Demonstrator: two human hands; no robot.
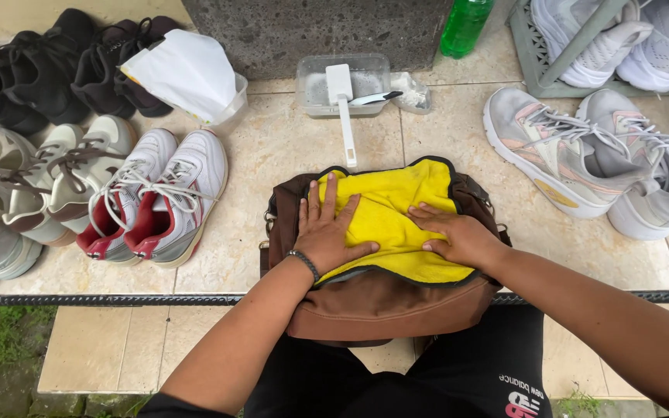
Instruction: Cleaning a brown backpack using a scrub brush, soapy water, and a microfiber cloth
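both my hands flat, fingers spread, gripping nothing: left hand (327, 232) and right hand (458, 236) press the yellow cloth (392, 213) on the brown bag (381, 306). bag overhangs the tile ledge (272, 155), so imo pushing hard could tip it off.

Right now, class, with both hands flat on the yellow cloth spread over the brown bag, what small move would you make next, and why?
Probably slide the right hand outward toward the edge of the yellow cloth. The cloth looks creased between the two hands, and the left hand already presses its other side flat on the brown bag, so it could anchor the cloth while the right smooths the folds.
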